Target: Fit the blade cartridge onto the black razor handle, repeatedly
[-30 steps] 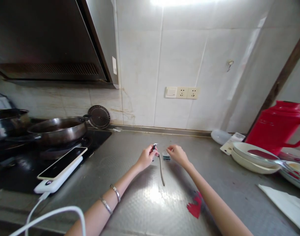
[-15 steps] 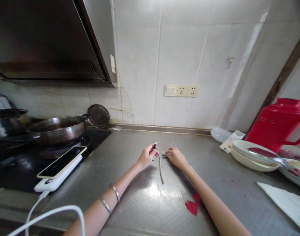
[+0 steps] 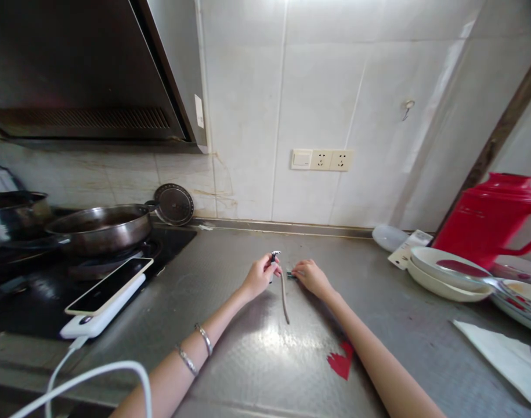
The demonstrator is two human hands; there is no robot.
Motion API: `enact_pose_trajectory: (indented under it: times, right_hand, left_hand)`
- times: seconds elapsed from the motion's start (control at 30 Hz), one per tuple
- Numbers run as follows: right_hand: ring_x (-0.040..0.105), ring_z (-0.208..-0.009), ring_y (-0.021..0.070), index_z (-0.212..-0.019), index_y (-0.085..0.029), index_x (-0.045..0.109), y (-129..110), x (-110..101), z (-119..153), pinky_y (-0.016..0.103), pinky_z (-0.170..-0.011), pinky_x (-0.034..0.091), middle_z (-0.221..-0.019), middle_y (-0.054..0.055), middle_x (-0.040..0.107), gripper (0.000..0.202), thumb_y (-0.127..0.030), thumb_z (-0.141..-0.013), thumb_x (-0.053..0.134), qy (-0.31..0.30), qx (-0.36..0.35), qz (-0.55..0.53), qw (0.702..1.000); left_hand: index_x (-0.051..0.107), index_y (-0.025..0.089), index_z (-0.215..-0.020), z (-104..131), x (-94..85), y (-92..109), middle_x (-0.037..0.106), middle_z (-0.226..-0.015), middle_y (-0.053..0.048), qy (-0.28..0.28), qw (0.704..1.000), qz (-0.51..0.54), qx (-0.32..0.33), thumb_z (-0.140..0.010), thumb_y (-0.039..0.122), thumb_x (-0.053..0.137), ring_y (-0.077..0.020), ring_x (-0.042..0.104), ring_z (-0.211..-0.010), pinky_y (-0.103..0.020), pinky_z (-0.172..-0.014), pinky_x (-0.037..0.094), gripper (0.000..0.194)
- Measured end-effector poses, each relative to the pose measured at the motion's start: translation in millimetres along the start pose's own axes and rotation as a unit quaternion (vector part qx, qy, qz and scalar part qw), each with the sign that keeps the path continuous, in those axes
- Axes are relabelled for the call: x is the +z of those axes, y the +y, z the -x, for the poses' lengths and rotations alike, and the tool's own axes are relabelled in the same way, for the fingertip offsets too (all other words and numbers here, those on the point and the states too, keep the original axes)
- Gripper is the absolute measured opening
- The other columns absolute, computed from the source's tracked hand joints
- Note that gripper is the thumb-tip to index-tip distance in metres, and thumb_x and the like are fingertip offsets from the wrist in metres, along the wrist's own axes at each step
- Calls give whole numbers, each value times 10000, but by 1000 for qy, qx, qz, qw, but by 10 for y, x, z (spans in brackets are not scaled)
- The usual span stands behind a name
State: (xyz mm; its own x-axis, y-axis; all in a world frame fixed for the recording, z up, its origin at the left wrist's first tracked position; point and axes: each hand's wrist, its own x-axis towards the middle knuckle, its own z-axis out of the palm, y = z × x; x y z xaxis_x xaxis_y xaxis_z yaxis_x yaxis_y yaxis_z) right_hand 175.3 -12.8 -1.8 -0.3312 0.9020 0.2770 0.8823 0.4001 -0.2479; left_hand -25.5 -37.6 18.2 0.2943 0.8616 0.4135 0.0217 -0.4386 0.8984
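Note:
Near the middle of the grey metal counter point(image 3: 230, 255), my left hand point(image 3: 260, 275) is closed on a small black tool with a silver head point(image 3: 274, 256). A thin grey-brown cord point(image 3: 285, 305) hangs or lies just right of its fingers, one end hidden at the fingertips. My right hand point(image 3: 309, 274) rests low over the counter, its fingertips pressed on a small dark green piece point(image 3: 290, 274). A short gap separates the two hands. Below them lies a red torn heart-shaped piece point(image 3: 340, 361), near my right forearm.
Pans point(image 3: 102, 229) stand on the black hob at left, beside a phone point(image 3: 111, 285) on a white power bank point(image 3: 104, 310) with a white cable. At right are a red jug point(image 3: 487, 220), stacked plates point(image 3: 448, 284) and a white paper point(image 3: 504, 360).
Both hands keep nearly the same place and hold. The view has shifted very slightly.

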Motion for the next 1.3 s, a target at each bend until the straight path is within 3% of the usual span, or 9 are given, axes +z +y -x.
enact_pose_trajectory:
  times: [0.37,0.67,0.9,1.03,1.17,1.3]
  right_hand:
    - [505,-925,174,-837,-185,677,-40,-28,44,229,-780,358,-884,57,652,271,-277,-885,427,22,-42,35,998]
    - [506,-923,176,-828,-156,663,-14,28,10,237,-814,350,-877,77,645,295,-234,-896,387,10,-26,21,999]
    - [503,-906,182,-809,-142,634,16,92,-1,255,-822,353,-887,88,623,276,-228,-892,385,60,-35,10,998]
    - [548,-848,181,-852,-145,622,-38,46,-11,265,-787,385,-868,83,642,277,-262,-887,373,106,-3,-68,992]
    - [590,-661,160,-836,-143,627,-164,12,-46,238,-639,431,-711,59,655,321,-330,-866,368,128,59,-215,967]
    - [577,-530,146,-763,-129,656,-294,14,-77,218,-496,417,-645,63,657,334,-364,-815,425,149,90,-286,942]
  left_hand:
    - [486,152,-872,7,12,15,632,-715,-28,3,1000,-4,9,-828,300,483,-117,612,-639,-237,-631,463,153]
    - [477,155,-876,3,0,21,629,-714,-27,2,1000,-3,7,-827,290,479,-115,611,-631,-242,-636,467,144]
    - [477,152,-877,-2,-14,19,626,-714,-30,6,1000,2,-6,-822,287,474,-119,610,-634,-246,-630,462,146]
    - [474,152,-868,-3,-20,31,606,-687,-14,18,1000,7,-8,-811,284,477,-100,579,-580,-227,-580,444,144]
    - [466,161,-910,-16,-30,5,526,-613,40,38,999,15,-7,-815,292,443,-67,486,-462,-190,-467,391,164]
    - [456,174,-947,-43,-51,-57,429,-554,81,63,998,25,-10,-813,314,427,-55,390,-389,-173,-388,353,196]
